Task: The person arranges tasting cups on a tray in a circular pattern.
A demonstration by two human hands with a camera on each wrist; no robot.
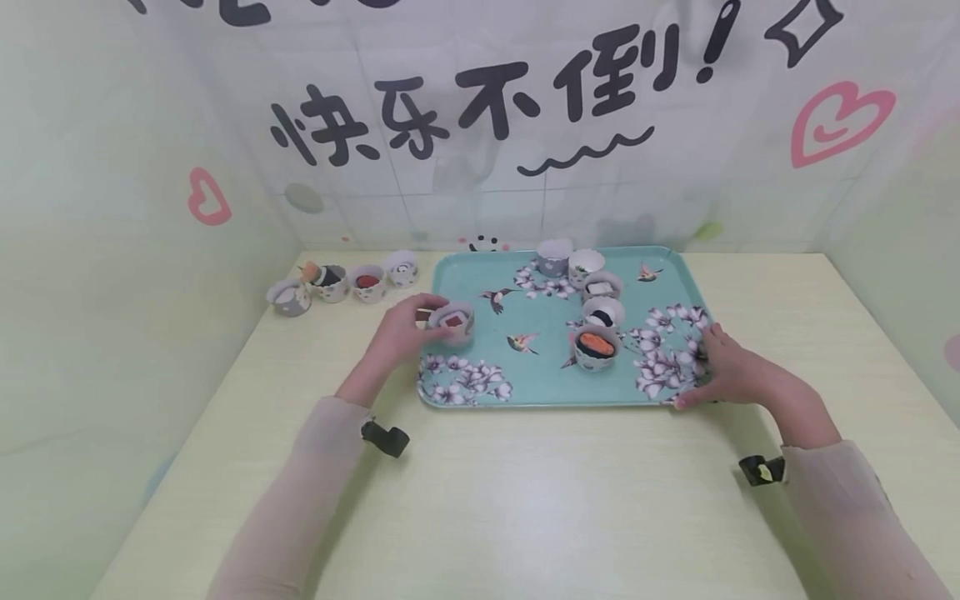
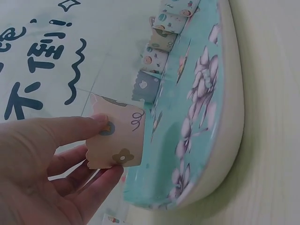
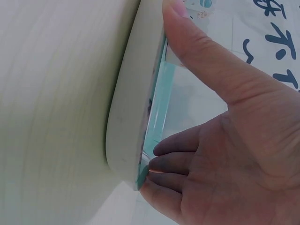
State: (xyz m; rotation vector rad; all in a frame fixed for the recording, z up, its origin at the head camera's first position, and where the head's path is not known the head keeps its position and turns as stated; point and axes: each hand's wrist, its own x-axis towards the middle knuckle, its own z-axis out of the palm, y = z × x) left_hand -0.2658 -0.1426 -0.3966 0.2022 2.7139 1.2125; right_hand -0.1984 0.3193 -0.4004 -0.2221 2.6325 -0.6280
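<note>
My left hand (image 1: 401, 333) pinches a small paper cup (image 1: 452, 329) with sushi-like food inside, over the left end of a turquoise tray (image 1: 487, 279) with flowers and birds. In the left wrist view the cup (image 2: 123, 140) is pale with a scalloped rim, thumb on one side and fingers on the other. At the tray's front right corner rests my right hand (image 1: 738, 371), thumb at the front edge and fingers along the right side. The right wrist view has its fingers extended against the tray rim (image 3: 145, 136). A cup with an orange-topped piece (image 1: 597, 354) stands on the tray.
Several more cups, among them a grey-blue cup (image 1: 553, 265), form a curved row behind the orange-topped one. On the table (image 1: 487, 500) left of the tray stand several filled cups, including one with a red piece (image 1: 369, 287). A printed cloth (image 1: 480, 200) hangs behind.
</note>
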